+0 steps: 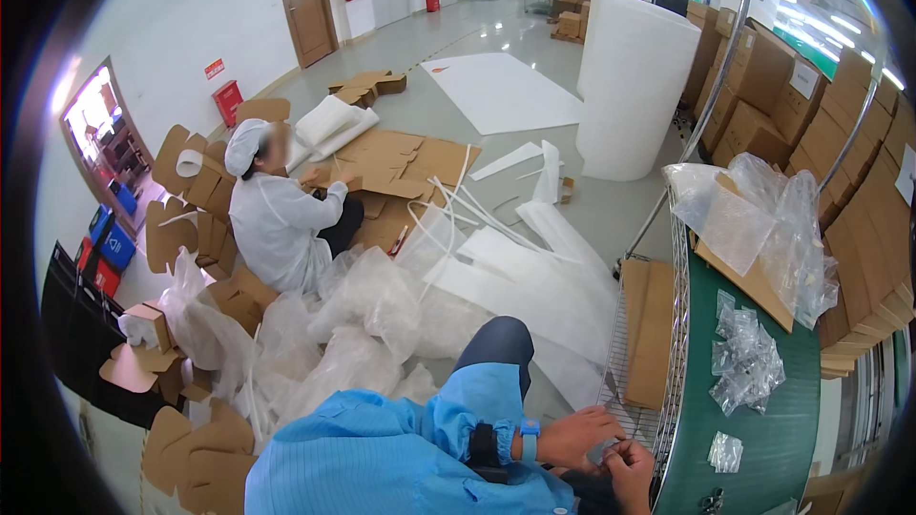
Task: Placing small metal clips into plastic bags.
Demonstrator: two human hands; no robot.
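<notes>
My left hand (571, 437) and my right hand (632, 477) meet at the lower right, beside the edge of a green-topped bench (801, 401). Between their fingertips is a small clear plastic bag (600, 452), pinched by both hands; its contents, if any, are too small to make out. On the bench lies a loose heap of small clear bags (749, 360). A smaller stack of clear bags (725, 452) sits closer to my hands, with a few small metal pieces (711, 501) near the bottom edge.
Large clear plastic bags (787, 238) lie on cardboard at the bench's far end. A wire shelf (625, 362) holds flat cardboard. Plastic wrap (372, 305) and white foam sheets (515, 267) cover the floor. A co-worker (286, 219) sits handling cardboard. A tall foam roll (634, 86) stands behind.
</notes>
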